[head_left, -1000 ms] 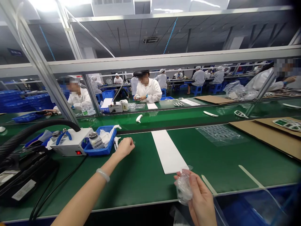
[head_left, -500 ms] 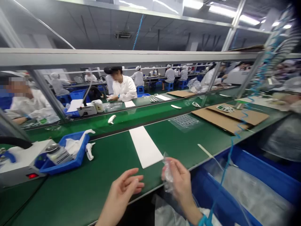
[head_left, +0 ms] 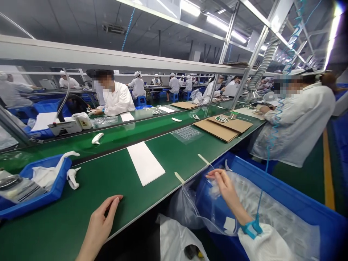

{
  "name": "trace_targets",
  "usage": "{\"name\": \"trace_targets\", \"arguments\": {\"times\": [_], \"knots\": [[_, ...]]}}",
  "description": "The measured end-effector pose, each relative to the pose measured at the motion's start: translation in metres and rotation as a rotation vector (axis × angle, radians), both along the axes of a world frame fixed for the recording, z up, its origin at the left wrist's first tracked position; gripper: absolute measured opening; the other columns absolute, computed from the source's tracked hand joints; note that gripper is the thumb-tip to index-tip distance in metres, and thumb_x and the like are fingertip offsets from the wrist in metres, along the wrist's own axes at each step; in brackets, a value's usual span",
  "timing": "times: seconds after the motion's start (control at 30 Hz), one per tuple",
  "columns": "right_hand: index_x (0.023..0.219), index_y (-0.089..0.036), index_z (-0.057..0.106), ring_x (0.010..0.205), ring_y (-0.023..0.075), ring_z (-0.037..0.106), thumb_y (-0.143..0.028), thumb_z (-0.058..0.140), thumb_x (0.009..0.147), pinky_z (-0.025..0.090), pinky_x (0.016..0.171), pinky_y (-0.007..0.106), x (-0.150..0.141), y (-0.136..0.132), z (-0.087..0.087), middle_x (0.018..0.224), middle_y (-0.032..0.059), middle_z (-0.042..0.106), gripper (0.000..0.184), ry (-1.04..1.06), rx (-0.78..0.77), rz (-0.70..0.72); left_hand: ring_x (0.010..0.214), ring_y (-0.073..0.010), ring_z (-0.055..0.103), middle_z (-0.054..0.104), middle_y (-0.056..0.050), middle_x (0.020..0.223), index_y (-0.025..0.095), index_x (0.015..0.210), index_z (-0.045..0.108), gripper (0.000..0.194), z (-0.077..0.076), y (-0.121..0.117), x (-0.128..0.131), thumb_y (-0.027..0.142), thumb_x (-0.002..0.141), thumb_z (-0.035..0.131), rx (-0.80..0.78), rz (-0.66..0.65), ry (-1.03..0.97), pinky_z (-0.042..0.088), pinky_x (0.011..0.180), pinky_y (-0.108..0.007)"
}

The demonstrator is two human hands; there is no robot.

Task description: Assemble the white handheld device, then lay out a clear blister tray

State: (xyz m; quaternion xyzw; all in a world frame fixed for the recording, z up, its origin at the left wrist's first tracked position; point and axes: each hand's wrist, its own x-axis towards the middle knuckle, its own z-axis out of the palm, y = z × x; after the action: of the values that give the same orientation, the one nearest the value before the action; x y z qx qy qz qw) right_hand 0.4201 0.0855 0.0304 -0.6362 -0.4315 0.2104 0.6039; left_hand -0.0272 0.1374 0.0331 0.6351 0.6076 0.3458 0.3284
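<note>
While the left hand lies open on smooth green matting, right hand pinching crinkled clear film.

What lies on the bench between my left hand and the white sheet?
Head view: only bare green mat lies between the left hand, resting flat, and the white sheet. Nothing stands there.

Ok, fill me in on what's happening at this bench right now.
A person sits at a green workbench on an assembly line. The right hand pinches a small clear plastic bag over a big blue bin lined with clear plastic beside the bench. The left hand rests open and flat near the bench's front edge, holding nothing. A white sheet lies ahead, with a blue tray to the left. A co-worker in a white coat works on the right, others across the line.
</note>
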Motion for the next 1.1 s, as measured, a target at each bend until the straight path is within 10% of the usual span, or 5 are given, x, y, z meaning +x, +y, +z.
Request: {"name": "trace_targets", "arguments": {"times": [0.2, 0.4, 0.67, 0.83, 1.1], "knots": [[0.088, -0.018, 0.064, 0.092, 0.0276, 0.067, -0.067, 0.063, 0.068, 0.052, 0.087, 0.041, 0.002, 0.006, -0.025, 0.093, 0.0115, 0.07, 0.053, -0.101, -0.118, 0.027, 0.103, -0.0228, 0.062, 0.07, 0.0, 0.108, 0.028, 0.099, 0.067, 0.043, 0.002, 0.0, 0.001, 0.063, 0.082, 0.049, 0.018, -0.018, -0.007, 0.048, 0.084, -0.028], [0.09, -0.018, 0.065, 0.089, 0.0245, 0.064, -0.057, 0.06, 0.076, 0.05, 0.087, 0.038, 0.004, 0.026, 0.016, 0.092, 0.0098, 0.069, 0.042, -0.161, -0.042, 0.028, 0.102, -0.0235, 0.061, 0.069, -0.002, 0.106, 0.026, 0.098, 0.064, 0.043, 0.005, -0.001, 0.004, 0.063, 0.082, 0.048, 0.015, -0.044, -0.03, 0.045, 0.089, -0.03], [0.088, -0.019, 0.064, 0.083, 0.02, 0.062, -0.049, 0.05, 0.087, 0.049, 0.076, 0.031, -0.043, 0.097, 0.136, 0.086, 0.005, 0.067, 0.033, -0.484, 0.057, 0.343, 0.068, -0.0193, 0.061, 0.064, -0.003, 0.078, 0.018, 0.099, 0.059, 0.038, 0.009, 0.045, -0.011, 0.05, 0.084, 0.043, 0.025, -0.151, 0.098, 0.048, 0.06, -0.028], [0.085, -0.021, 0.063, 0.073, 0.0177, 0.06, -0.043, 0.046, 0.09, 0.046, 0.062, 0.027, -0.126, 0.164, 0.222, 0.083, 0.0039, 0.067, 0.028, -0.743, 0.161, 0.61, 0.069, -0.0165, 0.057, 0.06, -0.004, 0.089, 0.019, 0.088, 0.06, 0.02, 0.015, 0.091, -0.022, 0.033, 0.08, 0.049, 0.161, -0.009, 0.231, 0.045, 0.07, -0.03], [0.087, -0.015, 0.068, 0.088, 0.0196, 0.063, -0.024, 0.051, 0.087, 0.046, 0.08, 0.027, -0.262, 0.301, 0.358, 0.091, 0.0066, 0.071, 0.019, -0.911, 0.434, 0.554, 0.072, -0.0157, 0.059, 0.062, -0.004, 0.089, 0.021, 0.086, 0.063, 0.027, 0.008, 0.105, -0.024, 0.038, 0.091, 0.042, 0.168, 0.074, 0.207, 0.048, 0.072, -0.029]]}}
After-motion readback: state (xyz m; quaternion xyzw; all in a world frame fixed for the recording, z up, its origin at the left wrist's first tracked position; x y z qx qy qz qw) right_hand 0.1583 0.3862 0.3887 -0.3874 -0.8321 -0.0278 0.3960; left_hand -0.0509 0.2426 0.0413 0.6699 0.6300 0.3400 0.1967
